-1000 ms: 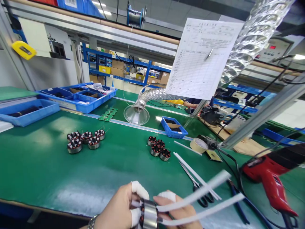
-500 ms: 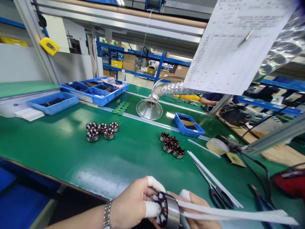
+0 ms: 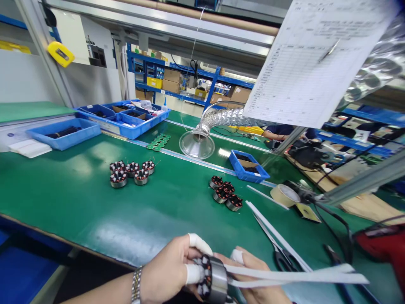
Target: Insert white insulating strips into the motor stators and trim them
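- Gripping a wound stator (image 3: pixel 218 278) in the left fingers (image 3: pixel 194 273), closed round its metal rim, over the near edge of the table (image 3: pixel 177 202).
- Showing white in the stator's slots and long white strips (image 3: pixel 300 276) trailing toward the right edge; seemingly partway done, with tails uncut.
- Passing in front of the right fingers (image 3: pixel 236 256) with those strips; curled close beside the stator there, but hard to tell whether pinching anything.
- Standing together left of the table's middle, well back from the near edge: five stators with white pieces (image 3: pixel 132 169), apparently finished in this respect.
- Bunched right of the middle: four darker stators (image 3: pixel 221 193), with no white visible in them, so probably left to do.
- Lying nearer the right edge: loose strips (image 3: pixel 280 235), with scissors (image 3: pixel 274 242) just beside.
- Set toward the far left corner: a divided blue tray (image 3: pixel 142 126), holding small dark parts, pale pieces and a plastic bag in separate compartments.
- Just in front of that, nearer the left edge: a shallow blue bin (image 3: pixel 76 138), holding long dark pieces.
- Placed right of the middle, behind the darker stators: a small blue box (image 3: pixel 255 177), split by a cardboard divider (image 3: pixel 247 163), with dark contents on both sides, too small to identify.
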Action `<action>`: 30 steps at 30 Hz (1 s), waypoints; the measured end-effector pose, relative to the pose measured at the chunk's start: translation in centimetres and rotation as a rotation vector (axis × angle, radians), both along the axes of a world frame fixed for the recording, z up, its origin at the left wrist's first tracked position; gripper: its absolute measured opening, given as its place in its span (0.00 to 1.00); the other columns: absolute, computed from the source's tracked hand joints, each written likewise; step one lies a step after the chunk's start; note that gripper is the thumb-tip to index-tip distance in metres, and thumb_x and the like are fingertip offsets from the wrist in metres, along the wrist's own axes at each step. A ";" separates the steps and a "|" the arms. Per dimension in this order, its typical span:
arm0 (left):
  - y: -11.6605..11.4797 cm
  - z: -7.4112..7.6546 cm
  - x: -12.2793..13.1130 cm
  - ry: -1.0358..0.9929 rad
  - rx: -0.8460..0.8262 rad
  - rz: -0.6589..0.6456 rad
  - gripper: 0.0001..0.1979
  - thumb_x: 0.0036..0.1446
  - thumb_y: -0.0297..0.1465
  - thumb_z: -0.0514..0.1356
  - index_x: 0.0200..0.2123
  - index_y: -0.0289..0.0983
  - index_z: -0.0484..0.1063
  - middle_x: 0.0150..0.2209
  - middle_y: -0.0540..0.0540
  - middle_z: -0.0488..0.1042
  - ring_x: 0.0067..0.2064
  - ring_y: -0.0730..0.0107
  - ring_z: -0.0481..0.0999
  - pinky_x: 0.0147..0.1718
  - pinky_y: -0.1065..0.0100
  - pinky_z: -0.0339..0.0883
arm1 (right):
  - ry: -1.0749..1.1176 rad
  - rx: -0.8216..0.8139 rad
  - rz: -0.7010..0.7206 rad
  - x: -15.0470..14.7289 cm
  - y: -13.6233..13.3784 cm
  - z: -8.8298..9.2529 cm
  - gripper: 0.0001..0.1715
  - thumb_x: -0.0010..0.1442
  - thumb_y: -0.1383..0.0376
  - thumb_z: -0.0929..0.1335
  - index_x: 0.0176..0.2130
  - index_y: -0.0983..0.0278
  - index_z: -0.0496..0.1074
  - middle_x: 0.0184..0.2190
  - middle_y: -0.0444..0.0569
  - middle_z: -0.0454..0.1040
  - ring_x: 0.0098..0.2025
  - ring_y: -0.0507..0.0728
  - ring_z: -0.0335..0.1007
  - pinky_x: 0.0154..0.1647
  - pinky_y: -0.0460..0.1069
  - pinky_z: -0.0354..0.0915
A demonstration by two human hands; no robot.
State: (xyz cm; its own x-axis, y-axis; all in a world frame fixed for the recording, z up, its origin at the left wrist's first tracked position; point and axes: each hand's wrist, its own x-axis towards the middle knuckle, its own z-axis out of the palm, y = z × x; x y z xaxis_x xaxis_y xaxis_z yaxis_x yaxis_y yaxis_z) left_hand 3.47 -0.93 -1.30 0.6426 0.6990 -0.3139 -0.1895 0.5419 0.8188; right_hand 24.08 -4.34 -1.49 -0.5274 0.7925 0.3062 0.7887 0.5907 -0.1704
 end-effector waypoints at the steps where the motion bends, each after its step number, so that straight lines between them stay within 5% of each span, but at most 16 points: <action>1: 0.1 -0.2 -0.1 -0.007 -0.010 0.015 0.12 0.39 0.20 0.57 0.31 0.34 0.66 0.27 0.49 0.73 0.25 0.74 0.72 0.23 0.73 0.63 | -0.039 -0.047 0.007 1.0 1.0 0.0 0.19 0.57 0.69 0.59 0.46 0.57 0.70 0.33 0.48 0.75 0.36 0.55 0.72 0.34 0.46 0.69; 5: 1.1 -0.6 -0.9 -0.056 -0.063 0.156 0.11 0.44 0.21 0.57 0.34 0.35 0.67 0.29 0.48 0.74 0.30 0.71 0.74 0.27 0.71 0.65 | -0.062 -0.055 -0.200 8.1 8.1 -0.1 0.20 0.58 0.69 0.61 0.51 0.61 0.64 0.47 0.50 0.70 0.47 0.55 0.67 0.49 0.51 0.63; 8: 2.0 -0.3 -1.6 -0.095 -0.096 0.358 0.14 0.46 0.23 0.60 0.39 0.36 0.67 0.34 0.47 0.75 0.35 0.68 0.75 0.35 0.67 0.68 | -0.047 -0.012 -0.450 13.8 13.3 -1.1 0.15 0.60 0.63 0.63 0.47 0.64 0.64 0.46 0.50 0.67 0.44 0.56 0.67 0.43 0.56 0.65; 11: 2.5 0.1 -2.2 -0.107 -0.084 0.482 0.17 0.45 0.24 0.62 0.41 0.37 0.67 0.36 0.47 0.75 0.37 0.67 0.76 0.37 0.68 0.69 | -0.033 -0.010 -0.539 17.0 15.5 -2.6 0.13 0.61 0.61 0.61 0.45 0.63 0.66 0.44 0.48 0.68 0.41 0.53 0.68 0.39 0.52 0.66; 14: 2.5 0.2 -2.3 -0.069 -0.068 0.459 0.17 0.46 0.25 0.62 0.42 0.37 0.67 0.33 0.47 0.75 0.31 0.70 0.76 0.27 0.73 0.70 | -0.004 -0.002 -0.530 17.8 15.4 -3.3 0.13 0.63 0.61 0.58 0.43 0.63 0.67 0.41 0.46 0.69 0.40 0.52 0.68 0.38 0.50 0.66; 19: 2.5 -0.1 -2.2 -0.089 -0.075 0.383 0.15 0.45 0.21 0.62 0.39 0.36 0.68 0.29 0.49 0.74 0.25 0.77 0.72 0.19 0.78 0.66 | 0.097 0.075 -0.467 15.6 12.9 -1.2 0.17 0.64 0.61 0.56 0.37 0.63 0.69 0.32 0.45 0.71 0.32 0.49 0.69 0.32 0.46 0.66; 24: 2.8 -0.5 -1.5 -0.121 -0.108 0.256 0.14 0.47 0.23 0.59 0.39 0.37 0.65 0.31 0.46 0.75 0.26 0.71 0.76 0.20 0.77 0.65 | 0.185 0.098 -0.287 8.4 6.2 2.0 0.14 0.60 0.60 0.59 0.37 0.61 0.71 0.33 0.48 0.75 0.35 0.54 0.73 0.34 0.45 0.68; 30: 2.6 -0.4 -0.8 -0.182 -0.093 0.133 0.13 0.48 0.22 0.58 0.39 0.37 0.65 0.34 0.44 0.75 0.29 0.68 0.77 0.24 0.75 0.66 | 0.362 0.069 -0.081 1.9 2.2 2.5 0.09 0.54 0.66 0.64 0.31 0.57 0.75 0.26 0.44 0.77 0.26 0.53 0.73 0.28 0.45 0.70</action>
State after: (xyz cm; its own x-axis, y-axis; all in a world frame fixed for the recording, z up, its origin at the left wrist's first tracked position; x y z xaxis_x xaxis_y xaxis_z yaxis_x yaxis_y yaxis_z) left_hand 2.66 1.67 -1.70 0.5983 0.7550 -0.2684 -0.4043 0.5736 0.7124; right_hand 26.00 -2.15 0.98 -0.3114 0.7981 0.5158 0.7293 0.5487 -0.4088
